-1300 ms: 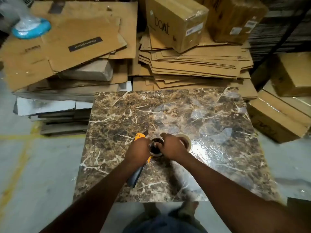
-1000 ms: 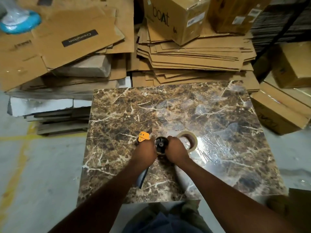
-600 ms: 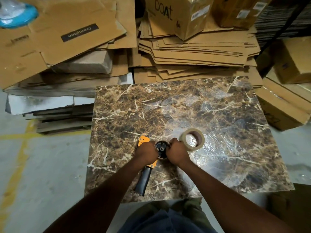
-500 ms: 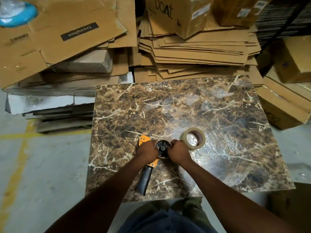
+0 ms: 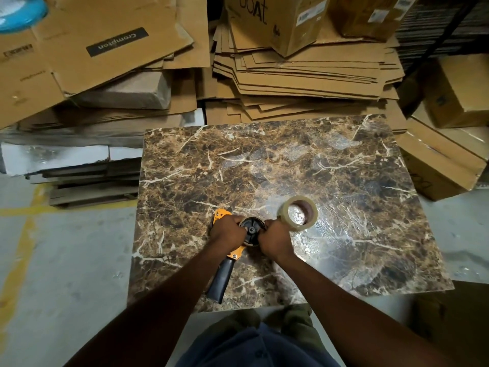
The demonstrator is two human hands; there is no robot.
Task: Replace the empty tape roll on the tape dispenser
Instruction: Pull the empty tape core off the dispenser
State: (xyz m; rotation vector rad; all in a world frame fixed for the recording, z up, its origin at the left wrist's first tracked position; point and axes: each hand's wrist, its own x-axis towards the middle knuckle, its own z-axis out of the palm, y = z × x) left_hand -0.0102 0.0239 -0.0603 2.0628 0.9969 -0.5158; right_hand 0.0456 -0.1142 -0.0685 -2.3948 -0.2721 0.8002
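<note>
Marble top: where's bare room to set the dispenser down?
Free: the marble top's far half up to the cardboard stacks, and right of the tape roll. Crowded: near centre, both hands on the dispenser.

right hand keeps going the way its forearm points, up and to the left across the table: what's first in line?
The right hand is already against the black spool hub of the tape dispenser, so that comes first, then the left hand. The tape roll sits to its right, probably off that line.
</note>
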